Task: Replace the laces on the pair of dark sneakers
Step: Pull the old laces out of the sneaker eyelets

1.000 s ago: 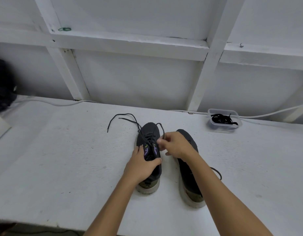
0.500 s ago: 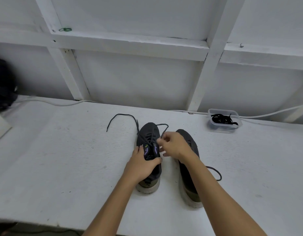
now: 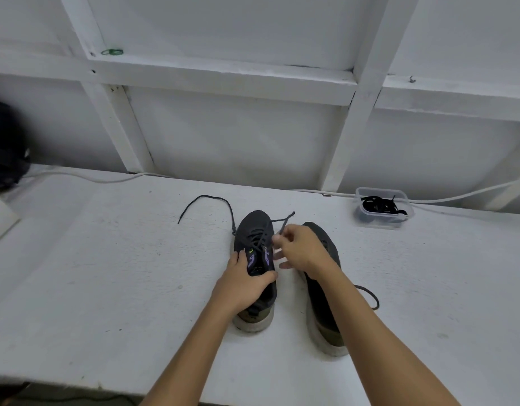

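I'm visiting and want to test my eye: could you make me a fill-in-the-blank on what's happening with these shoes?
1. The left hand holds the dark sneaker with ____ tongue markings steady.
2. The right hand pinches a dark ____.
3. Spare black laces lie in the clear plastic ____ by the wall.
4. The other dark sneaker lies partly under the ____ forearm.

Missing words: purple; lace; tub; right

white table (image 3: 106, 288), white framed wall (image 3: 238, 142), cable (image 3: 92, 178) along back.
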The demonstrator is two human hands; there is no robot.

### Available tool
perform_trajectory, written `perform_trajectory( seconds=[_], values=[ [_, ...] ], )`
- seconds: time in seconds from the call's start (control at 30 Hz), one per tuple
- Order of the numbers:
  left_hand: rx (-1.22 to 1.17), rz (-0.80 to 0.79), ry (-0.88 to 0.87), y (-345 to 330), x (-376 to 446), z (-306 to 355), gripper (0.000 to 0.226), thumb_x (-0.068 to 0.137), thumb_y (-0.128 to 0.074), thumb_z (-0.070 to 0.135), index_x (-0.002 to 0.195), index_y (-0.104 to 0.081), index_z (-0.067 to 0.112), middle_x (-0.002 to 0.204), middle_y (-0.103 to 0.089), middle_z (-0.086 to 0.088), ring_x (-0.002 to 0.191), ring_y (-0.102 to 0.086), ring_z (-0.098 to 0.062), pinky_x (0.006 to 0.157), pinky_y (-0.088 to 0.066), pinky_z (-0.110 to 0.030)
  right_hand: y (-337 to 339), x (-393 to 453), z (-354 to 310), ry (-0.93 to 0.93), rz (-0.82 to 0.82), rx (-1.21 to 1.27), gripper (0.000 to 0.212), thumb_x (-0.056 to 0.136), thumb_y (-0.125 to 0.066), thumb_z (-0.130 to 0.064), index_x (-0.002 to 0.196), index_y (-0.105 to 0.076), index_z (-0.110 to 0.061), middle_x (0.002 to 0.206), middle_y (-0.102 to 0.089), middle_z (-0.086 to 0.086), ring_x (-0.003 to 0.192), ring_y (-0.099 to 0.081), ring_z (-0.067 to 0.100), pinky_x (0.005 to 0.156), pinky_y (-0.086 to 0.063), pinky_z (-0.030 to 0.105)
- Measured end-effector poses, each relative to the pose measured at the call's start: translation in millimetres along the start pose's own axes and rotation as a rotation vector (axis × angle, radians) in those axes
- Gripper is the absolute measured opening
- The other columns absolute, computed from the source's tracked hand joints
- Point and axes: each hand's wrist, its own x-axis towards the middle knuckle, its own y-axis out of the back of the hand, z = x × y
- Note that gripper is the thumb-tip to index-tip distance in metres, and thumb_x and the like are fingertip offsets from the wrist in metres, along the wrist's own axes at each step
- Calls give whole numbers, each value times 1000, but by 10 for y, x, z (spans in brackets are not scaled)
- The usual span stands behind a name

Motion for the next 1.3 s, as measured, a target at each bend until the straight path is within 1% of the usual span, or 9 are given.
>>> perform_trajectory(
  seconds=[0.13,0.27,0.37,0.47,0.63,0.87,1.03,1.2,1.3],
  values=[
    [24,-8,20,-17,13,-13,99,78,-60,68,159,-18,29,166,-15,10,147,-30,-21,117,-32,-45,129,48,-43,2,270,210,16,104,-56,-23,96,-62,-11,93,-69,11,76,-76,16,56,-60,32],
    [42,-12,26,-30,32,-34,97,84,-57,64,161,-12,27,168,-7,8,150,-24,-21,118,-28,-41,118,-7,37,-91,-36,89,22,92,-73,-37,92,-73,-15,97,-73,2,79,-76,11,58,-61,31],
    [52,-15,17,-30,44,-35,93,83,-57,64,159,-17,28,167,-14,6,147,-30,-22,117,-32,-43,31,-52,77,-27,-163,-13,12,87,-79,-34,81,-77,-24,83,-74,-11,84,-73,7,63,-59,25],
    [53,-26,29,-27,55,-33,94,85,-56,62,160,-12,28,168,-6,7,150,-24,-22,118,-28,-42,-9,-17,48,31,-114,-99,17,94,-70,-28,81,-70,-18,87,-74,-4,89,-73,11,62,-59,24],
    [54,-34,52,-38,61,-25,93,88,-53,63,161,-8,26,168,0,10,152,-21,-22,118,-24,-41,52,20,-36,1,142,148,16,105,-53,-23,95,-59,-13,87,-68,5,78,-75,12,56,-57,27],
    [51,-30,29,-19,61,-26,83,86,-53,60,156,-25,26,161,-24,5,141,-39,-24,113,-37,-47,19,-55,47,-27,-158,-76,16,88,-78,-32,91,-77,-17,96,-76,-4,92,-72,9,65,-62,27],
    [44,-43,34,-20,63,-24,88,87,-55,60,159,-15,29,168,-7,8,149,-27,-23,116,-28,-42,4,-34,7,7,-101,-190,15,101,-58,-26,92,-60,-14,97,-73,2,89,-74,17,71,-63,36],
    [37,-46,50,-14,50,-14,89,88,-55,59,160,-12,28,168,-5,9,150,-26,-22,119,-26,-44,38,-22,-31,-117,-14,92,15,109,-38,-23,112,-47,-12,89,-75,6,72,-76,17,65,-60,35],
    [37,-39,39,-9,40,-10,92,87,-56,61,160,-12,27,168,-5,9,150,-24,-22,119,-27,-45,92,-8,-33,-155,79,154,16,109,-41,-23,113,-50,-11,87,-73,7,73,-76,17,63,-62,37]
  ],
)
